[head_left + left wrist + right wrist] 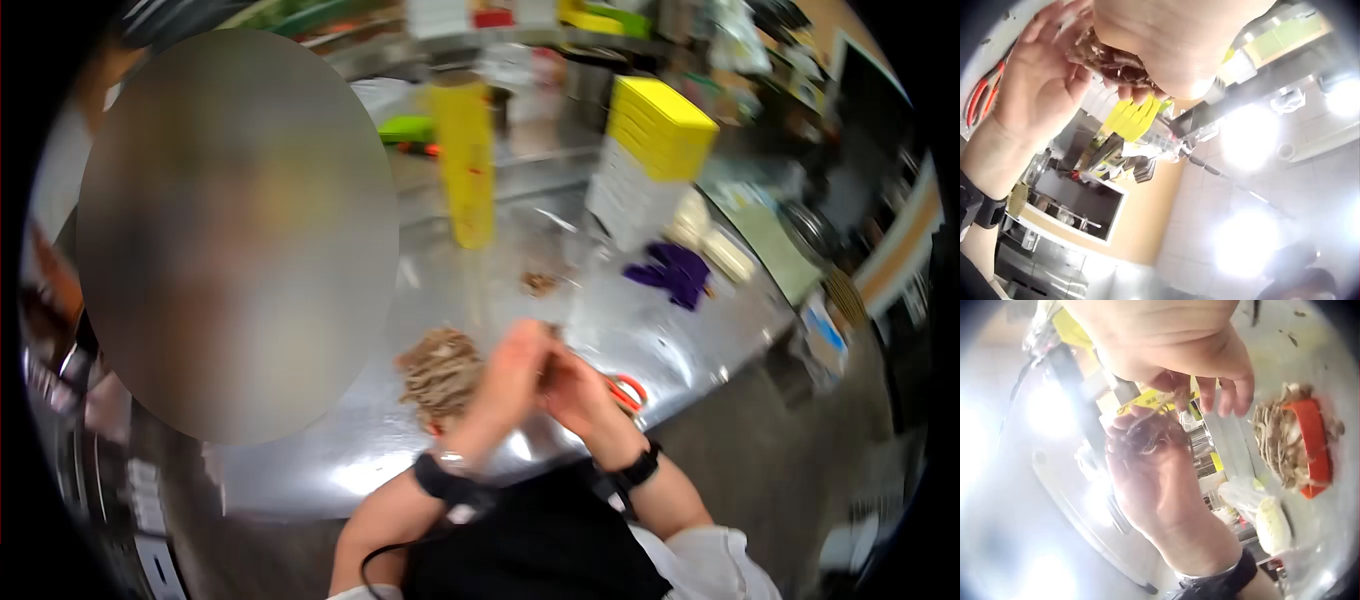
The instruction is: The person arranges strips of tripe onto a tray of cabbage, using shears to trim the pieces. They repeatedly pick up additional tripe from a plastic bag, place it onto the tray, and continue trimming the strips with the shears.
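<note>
Over the steel table, my left hand (512,378) and right hand (585,398) meet, palms facing each other. My left hand cups a dark brown stringy clump (1113,65), its fingers curled under it. At the clump's end, the right hand's thumb and fingertips pinch a thin strand (1163,403), while its other fingers hang loose. To the left of the hands lies a pile of pale brown thin-stemmed mushrooms (440,372), with an orange band-shaped thing (1316,450) against it. Red-orange handles (630,392), scissors-like, lie just beyond the right hand.
A small heap of brown scraps (540,284) lies farther back on the steel table (350,485). Behind stand a tall yellow container (465,170) and a yellow-and-white box (655,150). Purple cloth-like material (675,273) and pale cylindrical pieces (728,256) lie at the right.
</note>
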{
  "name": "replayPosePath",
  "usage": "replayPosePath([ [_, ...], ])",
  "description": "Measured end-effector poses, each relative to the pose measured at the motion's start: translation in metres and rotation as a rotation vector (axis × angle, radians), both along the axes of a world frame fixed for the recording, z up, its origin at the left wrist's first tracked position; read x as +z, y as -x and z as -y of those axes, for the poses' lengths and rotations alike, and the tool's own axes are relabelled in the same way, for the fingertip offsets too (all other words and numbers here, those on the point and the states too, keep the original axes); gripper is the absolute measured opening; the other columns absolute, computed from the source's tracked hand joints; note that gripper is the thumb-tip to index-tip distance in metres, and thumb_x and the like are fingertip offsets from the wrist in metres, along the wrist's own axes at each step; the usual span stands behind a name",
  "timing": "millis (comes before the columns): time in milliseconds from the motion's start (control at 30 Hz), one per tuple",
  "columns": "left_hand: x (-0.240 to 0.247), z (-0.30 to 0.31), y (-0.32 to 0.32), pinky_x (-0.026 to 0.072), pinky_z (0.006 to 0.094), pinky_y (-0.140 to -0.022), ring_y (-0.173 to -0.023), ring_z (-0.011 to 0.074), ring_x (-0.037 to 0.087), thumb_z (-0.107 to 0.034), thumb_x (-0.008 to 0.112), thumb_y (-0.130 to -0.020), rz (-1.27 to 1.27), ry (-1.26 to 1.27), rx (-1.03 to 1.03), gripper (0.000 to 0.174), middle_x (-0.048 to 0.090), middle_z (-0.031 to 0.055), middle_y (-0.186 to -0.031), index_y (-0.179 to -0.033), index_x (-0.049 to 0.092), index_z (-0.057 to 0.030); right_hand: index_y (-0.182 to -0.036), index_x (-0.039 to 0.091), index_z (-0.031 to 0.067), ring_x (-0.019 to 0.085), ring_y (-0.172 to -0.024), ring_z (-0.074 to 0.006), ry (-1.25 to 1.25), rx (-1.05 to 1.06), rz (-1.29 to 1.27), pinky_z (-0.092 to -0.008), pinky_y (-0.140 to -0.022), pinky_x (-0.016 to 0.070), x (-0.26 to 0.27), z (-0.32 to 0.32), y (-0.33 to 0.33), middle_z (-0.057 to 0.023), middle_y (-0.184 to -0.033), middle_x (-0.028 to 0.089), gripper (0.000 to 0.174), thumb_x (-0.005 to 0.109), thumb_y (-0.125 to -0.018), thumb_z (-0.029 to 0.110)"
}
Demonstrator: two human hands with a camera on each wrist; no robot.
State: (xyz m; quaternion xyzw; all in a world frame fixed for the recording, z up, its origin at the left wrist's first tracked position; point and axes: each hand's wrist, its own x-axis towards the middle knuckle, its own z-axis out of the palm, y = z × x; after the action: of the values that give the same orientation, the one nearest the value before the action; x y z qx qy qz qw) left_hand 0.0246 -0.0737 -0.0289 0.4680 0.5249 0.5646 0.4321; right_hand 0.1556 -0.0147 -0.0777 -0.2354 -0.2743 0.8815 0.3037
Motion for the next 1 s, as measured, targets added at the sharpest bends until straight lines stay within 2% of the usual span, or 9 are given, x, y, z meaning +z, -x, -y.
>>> replayPosePath([
  [67, -0.019, -0.022, -0.036, 0.0504, 0.0428, -0.079, -0.092, 0.0307, 0.061, -0.018, 0.058, -0.092, -0.583, -0.240, 0.101, 0.014, 0.059, 0.0128, -0.094, -0.090, 0.062, -0.0050, -0.124, 0.061, 0.0083, 0.061, -0.120, -0.0259, 0.077, -0.062, -0.105, -0.0444, -0.095, 0.0520, -0.023, 0.004, -0.016, -0.0090, -0.130, 0.063, 0.043, 0.045, -0.105, 0.043],
  [167, -0.056, -0.034, -0.094, 0.0480, 0.0482, -0.074, -0.089, 0.0361, 0.059, -0.015, 0.065, -0.076, -0.525, -0.453, 0.105, 0.013, 0.062, 0.0144, -0.086, -0.083, 0.063, -0.0043, -0.123, 0.061, 0.0084, 0.061, -0.116, -0.0249, 0.091, -0.141, -0.040, -0.0424, -0.091, 0.0518, -0.024, 0.006, -0.039, -0.0090, -0.127, 0.064, 0.040, 0.048, -0.103, 0.040],
  [267, -0.077, -0.033, -0.122, 0.0459, 0.0577, -0.079, -0.087, 0.0412, 0.059, -0.020, 0.068, -0.075, -0.614, -0.466, 0.052, 0.013, 0.064, 0.0155, -0.085, -0.075, 0.063, -0.0084, -0.123, 0.062, 0.0086, 0.062, -0.111, -0.0238, 0.068, -0.187, 0.032, -0.0405, -0.086, 0.0516, -0.010, 0.000, -0.042, -0.0090, -0.125, 0.065, 0.037, 0.051, -0.102, 0.037],
  [567, -0.050, -0.043, -0.127, 0.0430, 0.0515, -0.075, -0.085, 0.0370, 0.058, -0.021, 0.072, -0.080, -0.366, -0.471, -0.166, 0.021, 0.061, 0.0121, -0.086, -0.087, 0.057, -0.0071, -0.122, 0.064, 0.0089, 0.064, -0.097, -0.0207, 0.050, -0.283, 0.136, -0.0347, -0.073, 0.0510, 0.008, 0.004, -0.061, -0.0090, -0.117, 0.067, 0.030, 0.060, -0.098, 0.027],
  [667, -0.015, -0.010, -0.144, 0.0456, 0.0501, -0.061, -0.068, 0.0326, 0.060, -0.036, 0.062, -0.079, -0.792, -0.228, 0.278, 0.020, 0.058, 0.0078, -0.068, -0.070, 0.059, -0.0184, -0.122, 0.065, 0.0090, 0.064, -0.093, -0.0196, 0.052, -0.308, 0.155, -0.0327, -0.069, 0.0508, 0.011, 0.003, -0.073, -0.0090, -0.114, 0.068, 0.029, 0.062, -0.097, 0.024],
  [767, -0.143, -0.068, -0.147, 0.0425, 0.0510, -0.076, -0.083, 0.0353, 0.059, -0.024, 0.075, -0.071, -0.944, -0.733, -0.198, 0.025, 0.063, 0.0102, -0.086, -0.086, 0.064, -0.0068, -0.121, 0.065, 0.0092, 0.065, -0.088, -0.0186, 0.074, -0.346, 0.161, -0.0308, -0.065, 0.0506, 0.011, 0.002, -0.095, -0.0090, -0.111, 0.069, 0.028, 0.065, -0.096, 0.021],
  [900, -0.050, -0.017, -0.099, 0.0473, 0.0537, -0.086, -0.102, 0.0342, 0.060, -0.023, 0.071, -0.075, -0.444, -0.690, -0.169, 0.015, 0.066, 0.0108, -0.100, -0.085, 0.071, -0.0116, -0.121, 0.066, 0.0093, 0.066, -0.082, -0.0172, 0.245, -0.484, 0.166, -0.0282, -0.059, 0.0503, -0.001, 0.019, -0.146, -0.0091, -0.108, 0.070, 0.028, 0.069, -0.094, 0.017],
  [933, -0.035, -0.007, -0.083, 0.0488, 0.0505, -0.086, -0.101, 0.0329, 0.062, -0.022, 0.071, -0.076, -0.689, -0.403, -0.251, 0.016, 0.066, 0.0093, -0.102, -0.087, 0.072, -0.0112, -0.121, 0.066, 0.0094, 0.066, -0.081, -0.0168, 0.316, -0.529, 0.175, -0.0275, -0.058, 0.0503, -0.007, 0.026, -0.157, -0.0091, -0.107, 0.070, 0.028, 0.070, -0.094, 0.016],
  [1000, -0.017, 0.005, -0.045, 0.0487, 0.0461, -0.093, -0.107, 0.0344, 0.062, -0.013, 0.070, -0.081, -0.763, -0.524, -0.111, 0.016, 0.068, 0.0121, -0.112, -0.097, 0.072, -0.0081, -0.127, 0.064, 0.0106, 0.068, -0.085, -0.0171, 0.452, -0.564, 0.225, -0.0255, -0.060, 0.0510, -0.023, 0.033, -0.187, -0.0098, -0.109, 0.070, 0.030, 0.067, -0.097, 0.016],
])
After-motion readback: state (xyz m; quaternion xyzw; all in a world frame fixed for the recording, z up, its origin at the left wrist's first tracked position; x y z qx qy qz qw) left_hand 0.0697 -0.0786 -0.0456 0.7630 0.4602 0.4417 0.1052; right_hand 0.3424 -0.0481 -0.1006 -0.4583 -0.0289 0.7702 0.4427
